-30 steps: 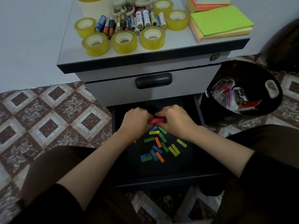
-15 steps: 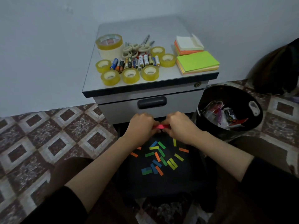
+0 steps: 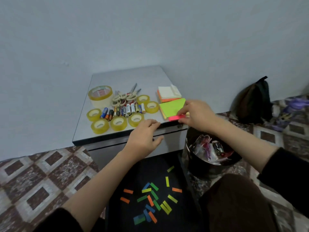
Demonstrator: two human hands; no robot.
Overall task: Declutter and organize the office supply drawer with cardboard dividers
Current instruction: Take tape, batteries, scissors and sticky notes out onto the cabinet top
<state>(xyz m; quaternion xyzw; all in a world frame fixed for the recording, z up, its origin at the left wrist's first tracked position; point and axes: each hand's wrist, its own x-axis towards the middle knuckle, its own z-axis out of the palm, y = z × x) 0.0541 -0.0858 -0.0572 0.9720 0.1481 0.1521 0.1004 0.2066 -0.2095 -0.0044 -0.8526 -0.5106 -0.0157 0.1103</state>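
Pinching pink tab stack (image 3: 176, 117) in right hand (image 3: 198, 115) | left hand (image 3: 144, 139) apart, relaxed, seemingly empty

- On the cabinet top (image 3: 127, 76), tape rolls (image 3: 118, 123) line the front edge, batteries (image 3: 123, 111) just behind them, scissors (image 3: 124, 97) behind those.
- Paper pads (image 3: 170, 107) sit at its front right corner.
- Paper strips (image 3: 150, 200) lie in the open drawer (image 3: 150, 168) below.
- A bin (image 3: 199, 166) stands right of the drawer.

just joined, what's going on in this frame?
A person is clearing out the open drawer. Their right hand pinches a small pink pad by the green sticky notes on the cabinet top. The left hand hovers open at the cabinet's front edge. Coloured paper strips lie loose in the drawer.
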